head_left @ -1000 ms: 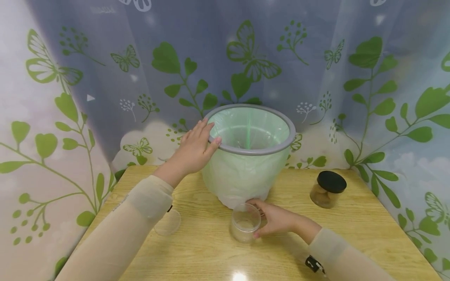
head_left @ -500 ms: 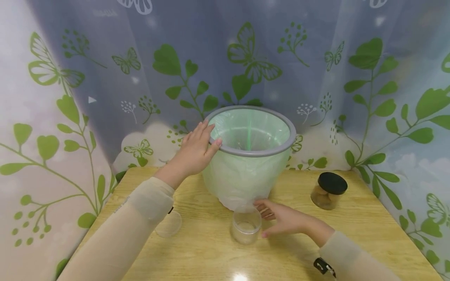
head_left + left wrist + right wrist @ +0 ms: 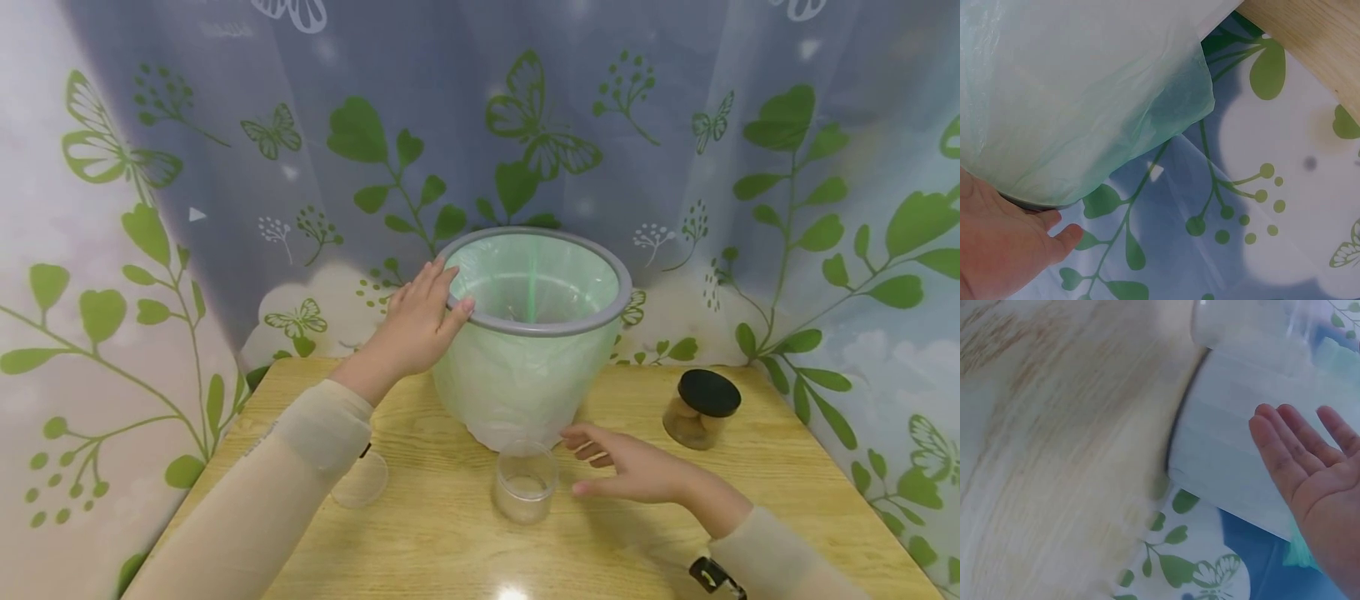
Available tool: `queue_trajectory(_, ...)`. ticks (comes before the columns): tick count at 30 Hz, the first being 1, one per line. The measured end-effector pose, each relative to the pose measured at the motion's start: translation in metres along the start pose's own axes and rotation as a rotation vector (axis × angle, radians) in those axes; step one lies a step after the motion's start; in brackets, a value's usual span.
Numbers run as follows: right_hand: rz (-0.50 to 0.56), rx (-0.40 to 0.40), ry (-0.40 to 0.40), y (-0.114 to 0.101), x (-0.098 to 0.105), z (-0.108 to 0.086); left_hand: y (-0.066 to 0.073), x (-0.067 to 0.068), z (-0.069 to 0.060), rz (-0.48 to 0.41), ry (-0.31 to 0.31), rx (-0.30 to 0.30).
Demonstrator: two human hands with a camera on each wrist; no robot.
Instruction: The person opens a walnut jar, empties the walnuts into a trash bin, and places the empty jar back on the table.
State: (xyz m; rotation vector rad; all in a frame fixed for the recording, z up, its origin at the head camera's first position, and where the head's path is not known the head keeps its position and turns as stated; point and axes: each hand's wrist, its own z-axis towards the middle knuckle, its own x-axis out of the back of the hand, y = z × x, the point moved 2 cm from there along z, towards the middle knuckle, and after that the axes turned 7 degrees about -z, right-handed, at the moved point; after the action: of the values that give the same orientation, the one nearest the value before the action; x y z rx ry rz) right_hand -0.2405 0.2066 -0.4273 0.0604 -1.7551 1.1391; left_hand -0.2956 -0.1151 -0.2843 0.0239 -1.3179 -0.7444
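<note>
In the head view, a bin (image 3: 517, 392) lined with a thin pale green bag and edged by a grey rim (image 3: 555, 327) stands upright at the middle back of the table. My left hand (image 3: 412, 321) rests on the left side of that rim, its fingers straight and the thumb on top. A clear round jar (image 3: 527, 492) without a lid stands in front of the bin, with nothing visible inside. Just right of it, apart from it, is my right hand (image 3: 633, 467); nothing is in its loosely extended fingers. The right wrist view shows its bare palm (image 3: 1329, 494).
A clear round lid (image 3: 362, 482) lies on the table left of the jar, near my left sleeve. Toward the right back stands a jar (image 3: 693, 421) with a black lid and brownish contents. Behind the wooden table (image 3: 420, 542) hangs a patterned curtain (image 3: 675, 167).
My right hand has let go of the clear jar and drawn away to the right. The jar stays where it was. My left hand keeps its place on the bin's rim.
</note>
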Motion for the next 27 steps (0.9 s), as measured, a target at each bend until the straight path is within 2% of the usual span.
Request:
queue_trajectory(7,-0.086,-0.038,0.061,-0.007,0.014,-0.019,-0.002,-0.001,0.0,0.007,0.008,-0.007)
queue_trajectory(14,-0.185,-0.003,0.146,-0.012,0.029,-0.04,-0.002,-0.002,0.0,0.007,0.01,-0.008)
queue_trajectory(27,-0.198,-0.072,0.272,-0.011,0.055,-0.071,-0.002,-0.001,0.0,-0.003,0.015,-0.01)
